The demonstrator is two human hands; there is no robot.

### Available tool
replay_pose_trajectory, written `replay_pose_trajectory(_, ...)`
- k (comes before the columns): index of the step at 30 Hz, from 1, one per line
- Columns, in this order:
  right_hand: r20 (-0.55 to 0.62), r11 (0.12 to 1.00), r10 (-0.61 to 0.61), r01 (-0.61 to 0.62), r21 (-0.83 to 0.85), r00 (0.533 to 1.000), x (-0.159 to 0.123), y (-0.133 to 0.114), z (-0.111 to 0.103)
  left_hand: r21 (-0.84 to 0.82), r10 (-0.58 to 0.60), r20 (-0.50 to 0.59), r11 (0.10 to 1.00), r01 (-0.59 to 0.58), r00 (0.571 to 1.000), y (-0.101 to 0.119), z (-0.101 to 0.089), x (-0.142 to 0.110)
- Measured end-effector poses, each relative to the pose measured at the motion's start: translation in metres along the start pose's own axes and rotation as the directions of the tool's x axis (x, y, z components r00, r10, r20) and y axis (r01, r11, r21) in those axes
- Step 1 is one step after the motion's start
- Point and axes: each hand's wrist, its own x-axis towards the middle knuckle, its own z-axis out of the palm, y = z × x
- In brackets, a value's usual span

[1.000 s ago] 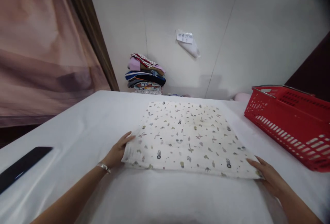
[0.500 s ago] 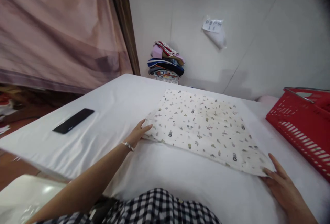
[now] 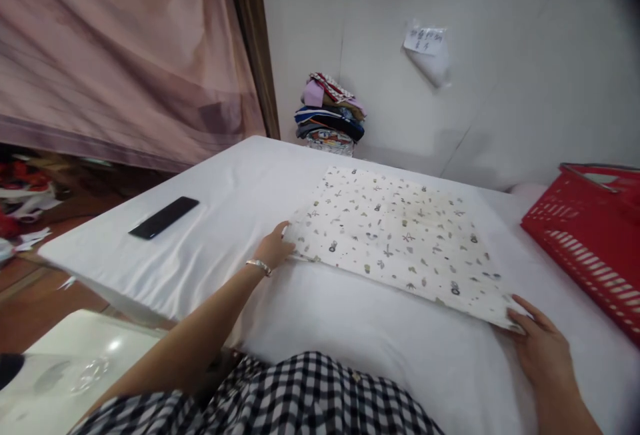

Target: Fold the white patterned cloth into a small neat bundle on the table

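Note:
A white cloth (image 3: 385,241) printed with small grey, green and brown figures lies spread as a four-sided piece on the white-covered table (image 3: 350,315). My left hand (image 3: 274,248), with a bracelet at the wrist, pinches its near left corner. At the near right corner, my right hand (image 3: 544,348) grips the fabric between thumb and fingers. The near edge runs fairly straight between both hands and looks slightly raised off the table. Some of my fingertips are hidden by the cloth.
A black phone-like slab (image 3: 164,217) lies on the table's left side. At the right stands a red plastic basket (image 3: 590,241). Folded clothes (image 3: 330,115) are stacked by the wall behind. A pale stool-like surface (image 3: 75,368) is low at left, and a pink curtain (image 3: 125,55) hangs beyond.
My left fingers have closed more tightly on the corner. The right hand still holds its corner, its fingers now more bent. The whole view has shifted slightly.

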Motion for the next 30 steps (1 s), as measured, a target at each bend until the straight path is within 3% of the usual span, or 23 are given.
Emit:
replay_pose_trajectory(3, -0.018, 0.981, 0.082, -0.077, 0.178, 0.996, 0.0, -0.002, 0.01, 0.167, 0.078, -0.014, 0.983, -0.074, 0.997, 0.0, -0.001, -0.004)
replay_pose_trajectory(7, 0.076, 0.892, 0.19, -0.204, 0.404, 0.979, -0.003, -0.012, 0.018, 0.308, 0.185, -0.076, 0.939, -0.153, 0.98, 0.002, -0.005, -0.004)
replay_pose_trajectory(10, 0.1, 0.826, 0.204, -0.226, 0.516, 0.974, -0.004, -0.02, 0.02, 0.387, 0.39, -0.143, 0.868, -0.311, 0.91, 0.022, 0.0, -0.003)
replay_pose_trajectory(13, 0.139, 0.757, 0.214, -0.254, 0.603, 0.967, -0.003, -0.028, 0.02, 0.267, 0.627, -0.11, 0.766, -0.585, 0.771, 0.069, 0.025, -0.014)
replay_pose_trajectory(16, 0.158, 0.734, 0.218, -0.269, 0.624, 0.963, 0.0, -0.035, 0.019, 0.073, 0.773, 0.091, 0.623, -0.778, 0.628, 0.135, 0.069, -0.043)
replay_pose_trajectory(19, 0.177, 0.758, 0.176, -0.248, 0.603, 0.968, 0.007, -0.042, 0.016, -0.079, 0.895, 0.243, 0.402, -0.912, 0.373, 0.202, 0.121, -0.079)
replay_pose_trajectory(20, 0.187, 0.775, 0.155, -0.236, 0.586, 0.97, 0.011, -0.045, 0.014, -0.105, 0.913, 0.269, 0.344, -0.933, 0.306, 0.223, 0.138, -0.09)
replay_pose_trajectory(21, 0.197, 0.795, 0.139, -0.228, 0.563, 0.971, 0.015, -0.047, 0.012, -0.114, 0.921, 0.282, 0.31, -0.944, 0.269, 0.243, 0.154, -0.1)
replay_pose_trajectory(23, 0.216, 0.831, 0.11, -0.209, 0.516, 0.97, 0.023, -0.052, 0.009, -0.108, 0.915, 0.295, 0.317, -0.942, 0.274, 0.277, 0.183, -0.114)
replay_pose_trajectory(25, 0.221, 0.852, 0.08, -0.181, 0.491, 0.972, 0.031, -0.055, 0.008, -0.087, 0.9, 0.298, 0.359, -0.929, 0.319, 0.302, 0.206, -0.122)
replay_pose_trajectory(28, 0.176, 0.836, 0.057, -0.143, 0.529, 0.983, 0.037, -0.053, 0.014, -0.066, 0.884, 0.273, 0.411, -0.909, 0.38, 0.32, 0.228, -0.123)
replay_pose_trajectory(30, 0.129, 0.808, 0.077, -0.138, 0.572, 0.989, 0.036, -0.049, 0.02, -0.119, 0.88, 0.266, 0.435, -0.892, 0.393, 0.322, 0.236, -0.119)
